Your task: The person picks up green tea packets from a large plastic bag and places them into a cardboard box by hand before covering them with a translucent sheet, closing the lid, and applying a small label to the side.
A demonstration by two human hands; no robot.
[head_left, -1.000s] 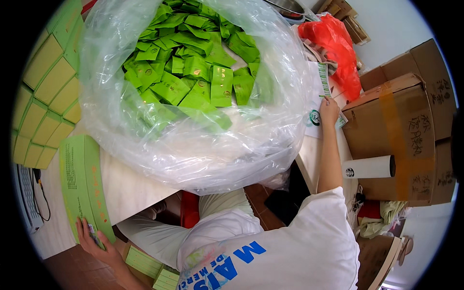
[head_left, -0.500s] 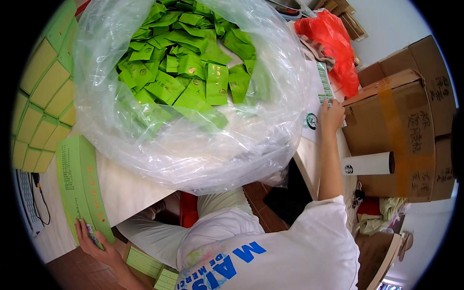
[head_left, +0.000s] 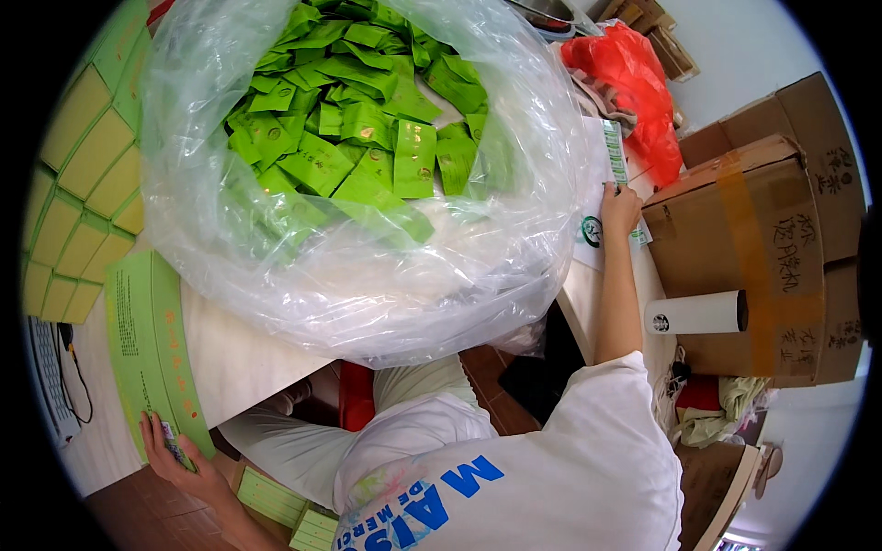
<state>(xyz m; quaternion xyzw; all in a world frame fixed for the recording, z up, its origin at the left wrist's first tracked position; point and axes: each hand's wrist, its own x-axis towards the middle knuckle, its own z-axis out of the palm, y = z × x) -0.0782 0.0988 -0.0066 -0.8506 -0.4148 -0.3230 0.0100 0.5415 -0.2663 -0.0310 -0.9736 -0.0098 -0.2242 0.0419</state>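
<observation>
My left hand (head_left: pixel 182 466) grips the lower end of a long green box (head_left: pixel 147 335) at the left table edge. Its fingers lie on one face and its thumb on another, with a small printed label (head_left: pixel 173 439) between them. At the right, my right hand (head_left: pixel 622 209) is closed in a pinch over a white sheet with green labels (head_left: pixel 614 156). What its fingertips hold is too small to make out. Between my hands sits a large clear plastic bag (head_left: pixel 386 294), open at the top, full of small green packets (head_left: pixel 367 124).
Stacked green boxes (head_left: pixel 83 174) rise at the left, near a keyboard (head_left: pixel 50 376). On the right are a red plastic bag (head_left: pixel 634 96), a white tumbler (head_left: pixel 698 313) and large cardboard cartons (head_left: pixel 740 239). More green boxes (head_left: pixel 271 496) lie in a carton by my left forearm.
My right hand has shifted slightly left over the label sheet, its fingers now curled more tightly. The left hand has stayed on the green box.
</observation>
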